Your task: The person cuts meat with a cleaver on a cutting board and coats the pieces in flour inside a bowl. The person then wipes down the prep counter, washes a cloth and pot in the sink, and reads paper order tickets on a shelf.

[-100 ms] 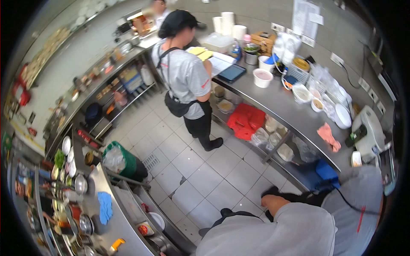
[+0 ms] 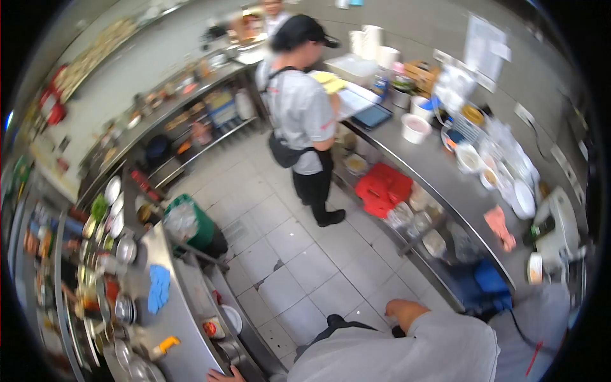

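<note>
- Desk, steel, right side (image 2: 457, 187): runs from far middle to near right, crowded with tubs and bags along the wall.
- Desk, steel, left side (image 2: 182, 320): metal bowls along its left part.
- Co-worker (image 2: 299, 118): dark cap, grey shirt; stands at the far part of the right desk, turned to papers.
- Waste bin, green (image 2: 202, 223): clear liner; on the floor, far end of the left desk.
- Bag, red plastic (image 2: 382, 190): on the shelf under the right desk.
- Glove, blue (image 2: 158, 290): flat on the left desk.
- Cloth, pink (image 2: 499, 227): near part of the right desk.
- Tub, white (image 2: 417, 131): pinkish contents; right desk, near a dark tablet (image 2: 372, 117).
- Left hand (image 2: 227, 375): at the left desk's near edge, partly cut off; whether spread or gripping cannot be told.
- Right hand: hidden, state untellable.
- Utensil, orange-yellow handle (image 2: 167, 344): on the left desk, near the left hand.
</note>
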Demonstrator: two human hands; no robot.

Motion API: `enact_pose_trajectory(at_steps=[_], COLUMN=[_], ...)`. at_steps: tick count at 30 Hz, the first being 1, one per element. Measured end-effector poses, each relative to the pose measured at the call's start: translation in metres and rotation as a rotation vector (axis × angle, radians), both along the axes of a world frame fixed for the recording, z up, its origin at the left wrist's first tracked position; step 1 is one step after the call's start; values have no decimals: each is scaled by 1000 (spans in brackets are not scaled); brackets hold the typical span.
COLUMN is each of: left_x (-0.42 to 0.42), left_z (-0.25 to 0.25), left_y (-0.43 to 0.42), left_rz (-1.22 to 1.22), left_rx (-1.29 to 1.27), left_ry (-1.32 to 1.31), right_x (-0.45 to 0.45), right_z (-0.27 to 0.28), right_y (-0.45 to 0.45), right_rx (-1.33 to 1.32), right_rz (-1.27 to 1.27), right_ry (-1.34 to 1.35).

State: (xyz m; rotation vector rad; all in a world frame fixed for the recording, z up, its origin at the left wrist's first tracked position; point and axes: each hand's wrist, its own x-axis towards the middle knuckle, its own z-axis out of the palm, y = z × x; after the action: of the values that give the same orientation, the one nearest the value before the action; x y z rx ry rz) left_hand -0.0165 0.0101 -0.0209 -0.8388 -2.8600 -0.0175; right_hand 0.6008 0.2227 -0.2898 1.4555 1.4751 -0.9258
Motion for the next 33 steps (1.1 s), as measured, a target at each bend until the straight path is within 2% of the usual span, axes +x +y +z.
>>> enact_pose_trajectory(at_steps=[1, 3, 5, 6, 7, 8, 9, 10, 12, 14, 16, 17, 19, 20, 21, 22, 27, 29, 31, 32, 33], left_x=[-14, -8, -39, -44, -51, -48, -49, -23, 4, 38, 68, 79, 98, 106, 114, 121, 177, 209, 248, 264, 280], left_z=[-9, -42, 11, 20, 5, 5, -15, -27, -2, 14, 37, 38, 54, 67, 82, 90, 68, 66, 92, 93, 93], left_y=[-17, -50, -48, -51, -55, -58, -63, -72, -101, -143, -204, -234, -317, -362, -409, -455, -667, -749, -818, -854, -888], left_rz=[76, 28, 52, 70, 84, 94, 80, 78, 126, 97, -28, 34, -32, 87, 127, 161, 635, 813, 941, 988, 1025], left_rx=[48, 148, 207, 218, 262, 314, 409, 444, 761, 860, 922, 980, 927, 998, 1004, 1001, 995, 974, 936, 783, 630], left_ry=[-103, -187, -184, -227, -189, -261, -302, -383, -713, -973, -1103, -1074, -998, -943, -854, -775, -442, -413, -331, -225, -123], right_x=[-23, -7, -103, -129, -148, -159, -169, -154, -170, -192, -204, -207, -220, -225, -220, -224, -268, -285, -294, -300, -308], right_z=[8, -41, -33, -10, 13, 30, 44, 55, 72, 87, 61, 44, 20, -14, -52, -47, -65, -56, -60, -58, -7], right_y=[6, 6, 30, 43, 49, 51, 57, 53, 33, 8, -15, -25, -64, -78, -108, -122, -227, -264, -290, -303, -350], right_rx=[-74, -145, 121, 133, 236, 322, 325, 310, 305, 298, 288, 288, 221, 177, 66, 72, -24, -41, -60, -59, -70], right_rz=[49, 195, 457, 593, 482, 351, 439, 418, 424, 430, 564, 661, 920, 1050, 1372, 1276, 1479, 1516, 1566, 1575, 1568], right_ry=[14, 88, 299, 311, 419, 520, 513, 509, 552, 529, 503, 465, 362, 393, 390, 437, 488, 505, 517, 525, 545])
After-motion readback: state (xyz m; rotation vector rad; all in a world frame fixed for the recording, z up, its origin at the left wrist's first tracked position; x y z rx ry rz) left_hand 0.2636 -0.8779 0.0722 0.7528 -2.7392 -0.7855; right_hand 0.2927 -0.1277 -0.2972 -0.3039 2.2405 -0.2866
